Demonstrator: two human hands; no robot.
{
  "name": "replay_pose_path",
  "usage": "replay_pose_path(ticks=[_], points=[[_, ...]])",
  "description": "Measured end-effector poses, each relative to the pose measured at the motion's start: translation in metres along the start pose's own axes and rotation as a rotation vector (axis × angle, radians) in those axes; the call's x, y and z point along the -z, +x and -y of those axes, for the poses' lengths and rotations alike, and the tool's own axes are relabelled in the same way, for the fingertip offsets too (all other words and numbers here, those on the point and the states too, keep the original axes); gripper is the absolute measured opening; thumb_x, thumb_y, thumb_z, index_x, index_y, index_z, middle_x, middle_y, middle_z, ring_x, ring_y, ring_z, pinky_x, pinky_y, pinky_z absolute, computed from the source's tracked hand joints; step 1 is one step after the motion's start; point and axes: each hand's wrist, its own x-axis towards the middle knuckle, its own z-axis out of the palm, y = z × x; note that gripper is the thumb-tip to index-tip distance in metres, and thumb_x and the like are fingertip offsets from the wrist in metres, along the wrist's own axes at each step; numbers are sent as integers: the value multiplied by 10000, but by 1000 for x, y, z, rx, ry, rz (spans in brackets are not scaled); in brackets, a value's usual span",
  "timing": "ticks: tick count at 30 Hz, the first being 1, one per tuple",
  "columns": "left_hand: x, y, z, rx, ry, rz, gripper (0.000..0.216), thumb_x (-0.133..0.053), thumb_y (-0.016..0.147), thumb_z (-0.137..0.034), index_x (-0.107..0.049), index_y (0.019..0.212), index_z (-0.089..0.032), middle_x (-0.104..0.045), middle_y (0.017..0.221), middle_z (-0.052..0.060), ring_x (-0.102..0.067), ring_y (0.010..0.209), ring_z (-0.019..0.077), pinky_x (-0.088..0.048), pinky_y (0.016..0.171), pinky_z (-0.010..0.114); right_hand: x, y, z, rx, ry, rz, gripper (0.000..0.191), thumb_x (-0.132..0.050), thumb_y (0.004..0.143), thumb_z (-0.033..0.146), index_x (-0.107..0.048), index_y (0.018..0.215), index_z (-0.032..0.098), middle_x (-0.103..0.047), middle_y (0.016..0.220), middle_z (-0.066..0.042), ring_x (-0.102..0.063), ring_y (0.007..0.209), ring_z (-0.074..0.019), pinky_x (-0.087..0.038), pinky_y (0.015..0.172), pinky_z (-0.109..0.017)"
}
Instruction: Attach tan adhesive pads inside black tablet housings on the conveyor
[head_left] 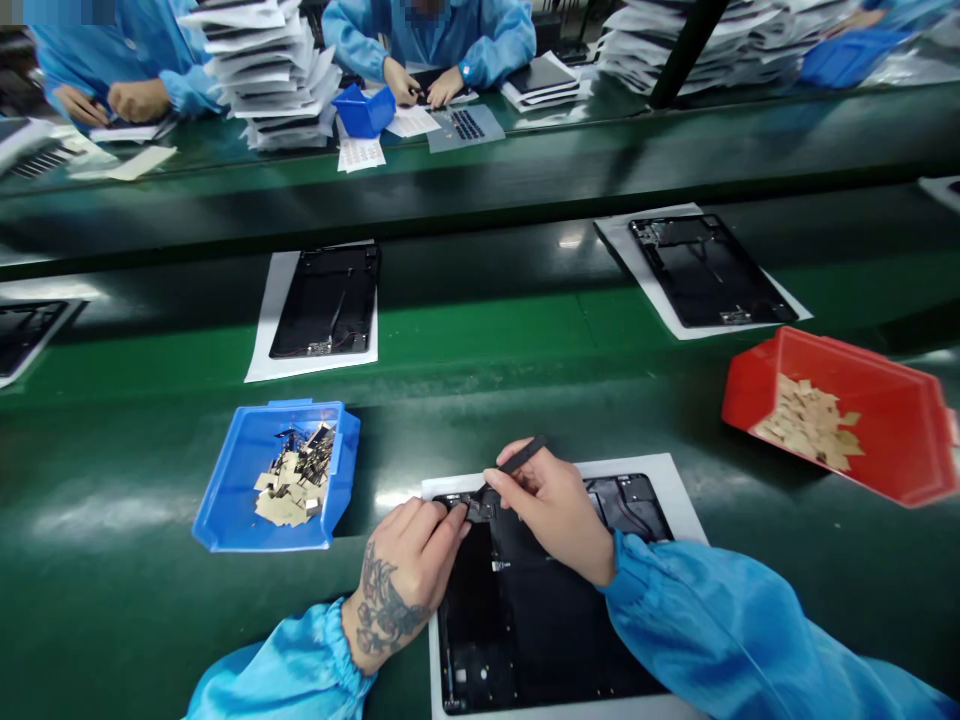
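Note:
A black tablet back shell (pixel 540 620) lies on a white sheet (pixel 667 480) right in front of me. My left hand (pixel 405 570) rests on the shell's top left edge, fingers curled and pressing a small part (pixel 474 508) near the corner. My right hand (pixel 555 505) pinches black tweezers (pixel 517 460), whose tip meets that same small part. Both wrists wear blue sleeves.
A blue bin (pixel 225 490) of small metal parts sits to the left, a red bin (pixel 900 440) of tan pieces to the right. Other shells (pixel 326 300) (pixel 709 270) lie on the green belt. Across the line, people in blue work beside stacked trays (pixel 270 70).

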Motion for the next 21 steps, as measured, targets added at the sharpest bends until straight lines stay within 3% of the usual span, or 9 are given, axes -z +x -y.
replay_pose_path(ticks=[14,21], points=[[-3,1,0,-4,93,55,201,-504,904,-160,-615,1063,-108,-570,744,60,-512,665,173,-428,585,304,0,-1,0,5,-28,3,143,-595,862,333,-539,867,203,-627,674,-1,-626,613,-163,-461,518,-236],[-3,5,-2,-6,129,42,189,-529,884,-162,-627,1034,-101,-578,744,65,-503,666,192,-396,559,317,3,-4,2,106,-237,23,186,-582,890,377,-544,804,217,-610,653,10,-612,579,-164,-461,554,-257]])
